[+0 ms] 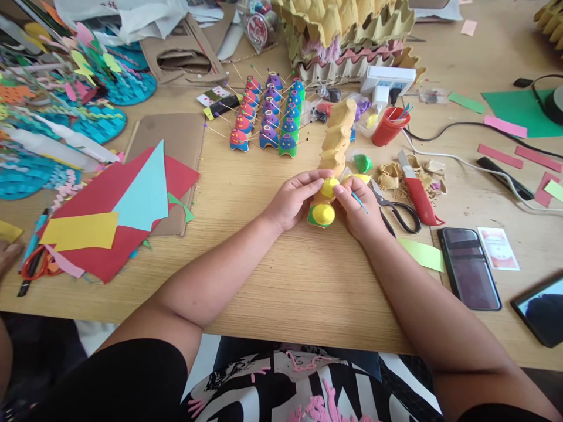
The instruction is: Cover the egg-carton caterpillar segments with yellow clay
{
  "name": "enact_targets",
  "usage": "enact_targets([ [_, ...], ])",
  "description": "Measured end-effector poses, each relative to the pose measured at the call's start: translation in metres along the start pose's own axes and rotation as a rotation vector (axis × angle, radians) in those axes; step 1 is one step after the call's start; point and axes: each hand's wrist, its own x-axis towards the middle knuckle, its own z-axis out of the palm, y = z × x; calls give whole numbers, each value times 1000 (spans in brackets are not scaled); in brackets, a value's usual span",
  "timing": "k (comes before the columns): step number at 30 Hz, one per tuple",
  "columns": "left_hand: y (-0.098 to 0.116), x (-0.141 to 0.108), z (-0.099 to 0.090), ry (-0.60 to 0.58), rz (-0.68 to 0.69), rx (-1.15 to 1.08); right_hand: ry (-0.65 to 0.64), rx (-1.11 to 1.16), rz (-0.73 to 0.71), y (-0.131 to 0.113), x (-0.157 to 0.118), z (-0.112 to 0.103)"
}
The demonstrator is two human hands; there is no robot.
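A long strip of egg carton cups (338, 132) runs away from me, its near cups between my hands. The nearest cup is topped with yellow clay (324, 214) above a green lower edge. More yellow clay (329, 187) covers the cup behind it. My left hand (294, 200) grips the left side of the strip, fingertips at the second cup. At that cup's right side, my right hand (359, 208) has its fingers closed, with a thin blue tool (359, 202) sticking out from them. Black-handled scissors (398, 211) lie just right of my right hand.
Three painted carton strips (269, 114) with pins stand behind. Coloured paper (101, 217) lies left. A red cup (390, 126), red-handled knife (420, 190), cable (461, 155) and phone (470, 268) are right. Egg trays (352, 35) are stacked at the back. Another person's hand (9, 255) shows far left.
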Motion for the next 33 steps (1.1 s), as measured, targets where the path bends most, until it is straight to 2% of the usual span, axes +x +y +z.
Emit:
enact_targets([
  [6,2,-1,0,79,-18,27,-25,-84,-30,-6,-2,1],
  [19,4,-1,-1,13,-35,-10,-23,-129,-59,-12,-4,5],
  [33,9,-2,4,42,-79,-56,-57,-155,-69,-15,-5,6],
])
